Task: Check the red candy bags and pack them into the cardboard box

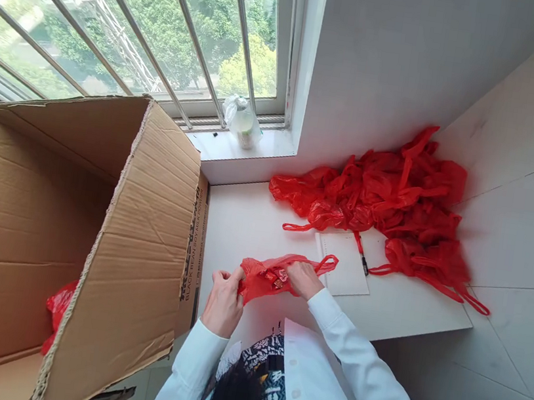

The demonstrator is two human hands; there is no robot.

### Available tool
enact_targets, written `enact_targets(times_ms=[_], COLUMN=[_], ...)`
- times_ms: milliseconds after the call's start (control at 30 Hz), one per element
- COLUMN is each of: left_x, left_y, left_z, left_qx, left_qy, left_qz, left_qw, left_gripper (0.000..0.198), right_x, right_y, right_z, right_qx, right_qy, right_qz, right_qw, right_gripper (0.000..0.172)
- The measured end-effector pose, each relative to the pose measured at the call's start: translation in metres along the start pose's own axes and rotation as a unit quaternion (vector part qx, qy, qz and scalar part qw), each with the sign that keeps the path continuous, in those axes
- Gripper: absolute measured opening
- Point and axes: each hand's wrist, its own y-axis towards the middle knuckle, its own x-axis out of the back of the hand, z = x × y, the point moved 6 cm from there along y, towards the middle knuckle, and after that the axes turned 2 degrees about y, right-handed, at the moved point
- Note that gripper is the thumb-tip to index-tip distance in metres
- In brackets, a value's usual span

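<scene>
Cardboard box (144, 242) stands left of a white table (234, 218). There, heaped red bags (392, 191) may be done or waiting; unclear. One nearer bag (251, 285) looks unfinished, untied: left hand (222, 303) gripping its end, right hand (305, 280) with fingers hidden, grip uncertain. Red plastic (61, 305) is already boxed; wrapped pieces (280, 278) show in the bag.

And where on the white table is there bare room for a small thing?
Bare: left on the white table, between the cardboard box and the held red bag; also right of the notebook, towards the front edge. Crowded: back right, under heaped red bags.
</scene>
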Motion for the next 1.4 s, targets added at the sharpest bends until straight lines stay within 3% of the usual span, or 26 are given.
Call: enact_targets(times_ms=[100, 233, 333, 433, 500, 533, 600, 667, 733, 833, 933, 1067, 1200, 1333, 1400], left_x=[-0.010, -0.028, -0.027, -0.011, 0.001, 0.005, 0.007, -0.004, -0.024, -0.055, -0.064, -0.048, -0.043, -0.052, -0.058], left_y=[-0.006, -0.008, 0.001, 0.011, 0.013, 0.013, 0.013, 0.013, 0.015, 0.019, 0.026, 0.039, 0.045, 0.043, 0.041], left_z=[0.012, 0.022, 0.017, 0.012, 0.012, 0.011, 0.008, 0.005, 0.003, -0.004, -0.012, -0.015, -0.022, -0.039, -0.044], left_qx=[0.014, -0.013, -0.041, -0.050, -0.054, -0.063, -0.085, -0.085, -0.056, -0.027, -0.008, 0.053, 0.058, -0.007, -0.019], left_qy=[0.009, -0.185, -0.398, -0.590, -0.630, -0.610, -0.492, -0.301, -0.119, 0.037, 0.106, 0.132, 0.129, 0.129, 0.117], left_qz=[0.078, 0.158, 0.147, 0.081, 0.029, 0.010, -0.008, -0.004, 0.027, 0.107, 0.140, 0.075, 0.036, 0.021, 0.033], left_qw=[0.997, 0.970, 0.905, 0.802, 0.774, 0.789, 0.866, 0.950, 0.991, 0.993, 0.984, 0.987, 0.989, 0.991, 0.992], left_gripper=[0.032, 0.043, 0.046, 0.041, 0.032, 0.025, 0.023, 0.033, 0.035, 0.027, 0.039, 0.050, 0.056, 0.070, 0.072], right_x=[-0.016, -0.016, -0.014, -0.009, -0.003, 0.000, 0.004, 0.003, 0.000, 0.002, 0.010, 0.010, 0.004, 0.009, 0.011], right_y=[-0.002, -0.019, -0.024, -0.025, -0.025, -0.025, -0.024, -0.020, -0.014, -0.004, 0.002, 0.002, -0.006, -0.014, -0.011], right_z=[-0.030, -0.044, -0.048, -0.053, -0.055, -0.056, -0.058, -0.062, -0.069, -0.073, -0.069, -0.069, -0.074, -0.066, -0.054], right_qx=[-0.074, -0.033, -0.017, -0.055, -0.077, -0.081, -0.082, -0.087, -0.104, -0.110, -0.104, -0.117, -0.148, -0.170, -0.160], right_qy=[-0.088, -0.138, -0.168, -0.174, -0.178, -0.180, -0.181, -0.183, -0.192, -0.210, -0.221, -0.235, -0.253, -0.263, -0.227], right_qz=[-0.008, -0.017, -0.010, 0.013, 0.011, 0.006, -0.004, -0.005, 0.008, 0.005, -0.011, 0.027, 0.082, 0.065, 0.025], right_qw=[0.993, 0.990, 0.986, 0.983, 0.981, 0.980, 0.980, 0.979, 0.976, 0.972, 0.970, 0.965, 0.953, 0.948, 0.960], right_gripper=[0.036, 0.068, 0.070, 0.064, 0.065, 0.068, 0.072, 0.072, 0.065, 0.058, 0.056, 0.068, 0.073, 0.036, 0.029])
